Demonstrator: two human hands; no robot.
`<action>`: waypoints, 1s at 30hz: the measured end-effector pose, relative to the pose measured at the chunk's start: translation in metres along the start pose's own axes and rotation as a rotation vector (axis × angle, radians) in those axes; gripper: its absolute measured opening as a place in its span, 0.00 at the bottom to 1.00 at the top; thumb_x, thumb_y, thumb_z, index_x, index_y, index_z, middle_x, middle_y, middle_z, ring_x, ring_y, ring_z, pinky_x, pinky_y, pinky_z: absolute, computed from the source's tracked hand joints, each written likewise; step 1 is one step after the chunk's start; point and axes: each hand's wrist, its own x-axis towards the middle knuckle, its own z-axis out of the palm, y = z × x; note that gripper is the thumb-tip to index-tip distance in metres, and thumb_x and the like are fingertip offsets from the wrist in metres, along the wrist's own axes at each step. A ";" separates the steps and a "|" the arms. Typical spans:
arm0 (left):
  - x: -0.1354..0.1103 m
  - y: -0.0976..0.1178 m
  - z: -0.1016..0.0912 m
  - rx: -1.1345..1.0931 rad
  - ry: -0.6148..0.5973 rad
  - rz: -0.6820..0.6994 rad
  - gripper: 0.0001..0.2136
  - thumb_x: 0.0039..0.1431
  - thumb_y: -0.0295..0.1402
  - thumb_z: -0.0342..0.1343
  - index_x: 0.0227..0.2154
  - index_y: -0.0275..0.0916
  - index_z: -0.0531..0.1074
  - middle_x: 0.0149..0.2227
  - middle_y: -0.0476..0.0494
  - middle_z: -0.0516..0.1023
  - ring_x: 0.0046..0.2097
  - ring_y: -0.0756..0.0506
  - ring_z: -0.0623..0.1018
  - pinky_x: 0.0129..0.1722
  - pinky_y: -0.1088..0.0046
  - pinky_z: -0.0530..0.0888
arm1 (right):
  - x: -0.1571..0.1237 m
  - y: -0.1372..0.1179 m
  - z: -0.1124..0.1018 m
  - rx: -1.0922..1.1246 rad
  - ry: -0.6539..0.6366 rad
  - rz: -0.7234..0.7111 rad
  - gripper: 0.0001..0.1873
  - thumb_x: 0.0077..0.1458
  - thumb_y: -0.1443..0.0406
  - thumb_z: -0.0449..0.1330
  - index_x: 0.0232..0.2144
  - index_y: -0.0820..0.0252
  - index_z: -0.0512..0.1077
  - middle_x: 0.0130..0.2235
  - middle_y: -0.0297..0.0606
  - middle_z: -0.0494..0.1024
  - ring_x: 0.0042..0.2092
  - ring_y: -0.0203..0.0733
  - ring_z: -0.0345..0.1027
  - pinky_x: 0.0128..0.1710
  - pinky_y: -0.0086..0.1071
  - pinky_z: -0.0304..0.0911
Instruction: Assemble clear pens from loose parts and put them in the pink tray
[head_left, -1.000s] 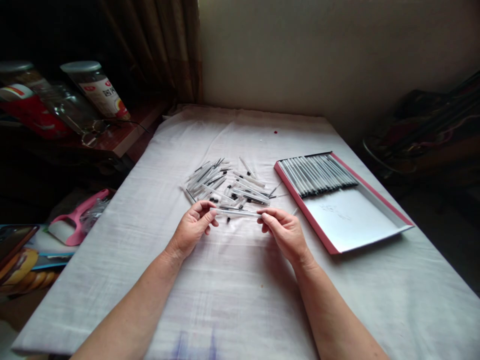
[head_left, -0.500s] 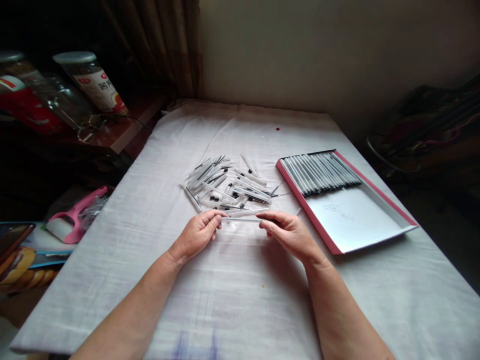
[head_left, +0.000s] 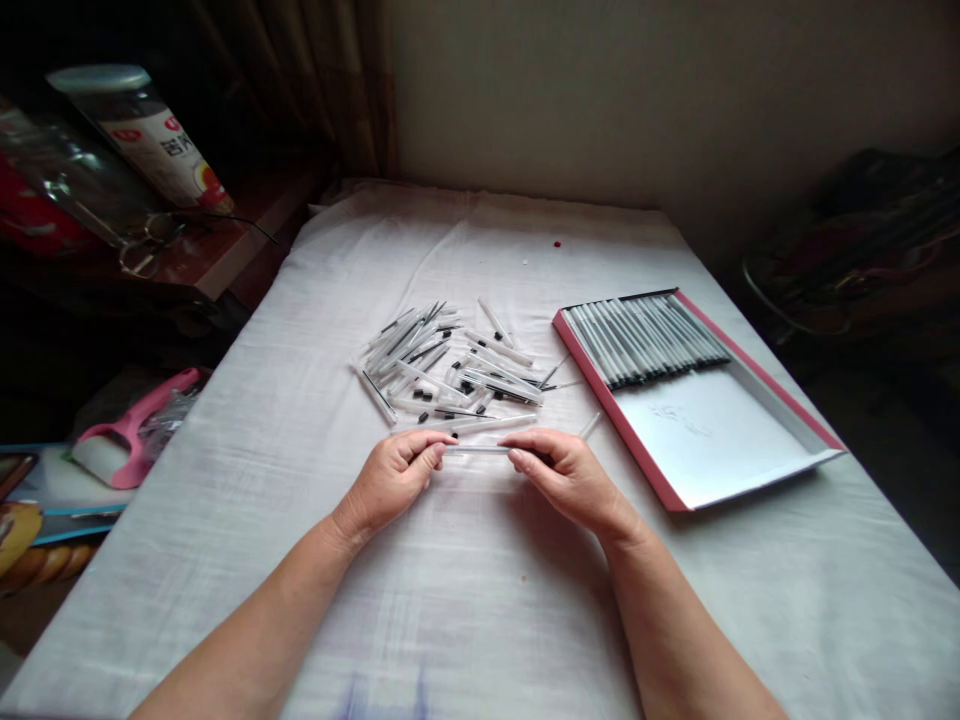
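Observation:
A slim clear pen barrel (head_left: pixel 477 449) lies level between my two hands, above the cloth. My left hand (head_left: pixel 394 482) pinches its left end between thumb and fingers. At the other end my right hand (head_left: pixel 576 478) is closed, thumb against the fingertips. The fingers hide both ends of the barrel. Just beyond my hands is a loose pile of clear pen barrels (head_left: pixel 487 355), dark ink refills (head_left: pixel 373 393) and small black plugs (head_left: pixel 422 396). One clear piece (head_left: pixel 591 425) lies apart, near my right hand.
A shallow pink-edged box (head_left: pixel 637 440) stands right of the pile, with a row of pens (head_left: pixel 649 342) in its far part. Left of the cloth-covered table (head_left: pixel 465 620) are a pink peeler (head_left: pixel 131 430) and a dark cabinet holding a labelled jar (head_left: pixel 161 150) and glasses (head_left: pixel 142 250).
My right hand has come a little left, closer to my left hand, so less of the pen barrel shows between them. The camera view has shifted slightly.

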 end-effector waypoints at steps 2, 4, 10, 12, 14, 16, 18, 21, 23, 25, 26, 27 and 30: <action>0.000 0.000 0.000 0.012 0.007 -0.002 0.15 0.56 0.41 0.55 0.38 0.36 0.78 0.24 0.50 0.70 0.20 0.54 0.67 0.22 0.79 0.65 | 0.000 0.001 0.001 -0.012 0.002 -0.020 0.10 0.55 0.65 0.58 0.37 0.58 0.79 0.36 0.41 0.82 0.37 0.43 0.76 0.41 0.35 0.70; 0.000 0.001 0.000 0.011 0.013 -0.010 0.15 0.56 0.41 0.54 0.38 0.36 0.78 0.24 0.51 0.70 0.21 0.54 0.67 0.23 0.79 0.65 | 0.001 0.001 0.002 -0.017 0.016 -0.032 0.10 0.55 0.65 0.58 0.37 0.58 0.79 0.36 0.41 0.82 0.37 0.42 0.76 0.40 0.34 0.70; 0.002 0.002 0.000 -0.064 -0.002 -0.022 0.15 0.56 0.42 0.54 0.38 0.36 0.77 0.23 0.51 0.69 0.21 0.54 0.67 0.22 0.79 0.65 | 0.000 -0.001 0.007 -0.016 0.050 -0.022 0.10 0.55 0.64 0.58 0.37 0.59 0.79 0.33 0.41 0.82 0.34 0.41 0.75 0.36 0.32 0.69; 0.002 0.002 0.001 -0.125 0.004 -0.033 0.17 0.57 0.41 0.53 0.43 0.36 0.75 0.25 0.49 0.71 0.22 0.54 0.68 0.20 0.80 0.64 | -0.002 -0.002 0.007 -0.015 0.078 -0.025 0.11 0.55 0.64 0.58 0.37 0.59 0.79 0.33 0.41 0.81 0.33 0.40 0.74 0.34 0.31 0.69; 0.002 0.003 0.001 -0.207 0.037 -0.024 0.18 0.56 0.40 0.54 0.47 0.38 0.72 0.34 0.45 0.76 0.27 0.51 0.73 0.21 0.79 0.67 | -0.002 -0.003 0.006 -0.004 0.141 -0.021 0.11 0.55 0.63 0.59 0.37 0.60 0.79 0.33 0.41 0.81 0.31 0.39 0.73 0.32 0.31 0.68; 0.003 0.003 -0.001 -0.303 0.096 0.007 0.18 0.54 0.37 0.55 0.48 0.39 0.70 0.44 0.41 0.75 0.36 0.47 0.77 0.24 0.78 0.70 | -0.002 -0.004 0.003 0.031 0.238 0.011 0.12 0.54 0.61 0.59 0.37 0.60 0.79 0.31 0.40 0.80 0.30 0.38 0.72 0.30 0.30 0.67; 0.003 0.004 -0.003 -0.383 0.160 0.043 0.18 0.51 0.34 0.55 0.46 0.39 0.69 0.49 0.40 0.73 0.42 0.45 0.77 0.25 0.78 0.71 | -0.001 -0.004 -0.002 0.070 0.343 0.058 0.13 0.53 0.60 0.60 0.37 0.61 0.78 0.28 0.38 0.78 0.27 0.37 0.69 0.27 0.30 0.66; 0.005 0.003 -0.004 -0.422 0.231 0.092 0.18 0.48 0.30 0.53 0.45 0.39 0.68 0.48 0.41 0.73 0.42 0.45 0.76 0.26 0.78 0.72 | 0.001 -0.004 -0.007 0.105 0.461 0.101 0.15 0.52 0.58 0.61 0.37 0.62 0.78 0.24 0.35 0.75 0.22 0.33 0.64 0.22 0.28 0.63; 0.006 0.001 -0.004 -0.407 0.265 0.120 0.17 0.47 0.28 0.53 0.43 0.39 0.68 0.47 0.42 0.73 0.42 0.45 0.76 0.26 0.78 0.72 | 0.001 -0.005 -0.009 0.121 0.506 0.109 0.15 0.52 0.57 0.60 0.37 0.62 0.78 0.24 0.34 0.74 0.21 0.32 0.61 0.20 0.27 0.61; 0.007 -0.002 -0.004 -0.381 0.315 0.142 0.15 0.47 0.28 0.53 0.42 0.39 0.68 0.46 0.43 0.73 0.42 0.46 0.76 0.27 0.78 0.72 | 0.001 -0.006 -0.012 0.130 0.532 0.106 0.16 0.53 0.57 0.59 0.39 0.62 0.77 0.25 0.35 0.75 0.21 0.32 0.62 0.20 0.27 0.62; 0.008 -0.003 -0.004 -0.370 0.350 0.152 0.15 0.47 0.27 0.53 0.41 0.39 0.68 0.45 0.43 0.73 0.42 0.46 0.76 0.27 0.77 0.72 | 0.001 -0.007 -0.015 0.131 0.544 0.100 0.16 0.54 0.58 0.58 0.41 0.62 0.76 0.26 0.35 0.76 0.22 0.33 0.64 0.22 0.28 0.64; 0.010 -0.005 -0.005 -0.364 0.391 0.165 0.15 0.47 0.27 0.53 0.41 0.39 0.68 0.45 0.43 0.73 0.42 0.46 0.76 0.28 0.77 0.72 | 0.001 -0.008 -0.020 0.130 0.561 0.092 0.17 0.54 0.58 0.58 0.42 0.61 0.75 0.28 0.36 0.77 0.24 0.34 0.66 0.24 0.29 0.66; 0.014 -0.009 -0.010 -0.346 0.472 0.200 0.12 0.51 0.31 0.54 0.40 0.40 0.69 0.43 0.44 0.73 0.41 0.46 0.75 0.31 0.76 0.73 | 0.002 -0.006 -0.049 0.102 0.649 0.086 0.18 0.53 0.57 0.59 0.44 0.60 0.72 0.33 0.39 0.79 0.27 0.36 0.69 0.29 0.32 0.69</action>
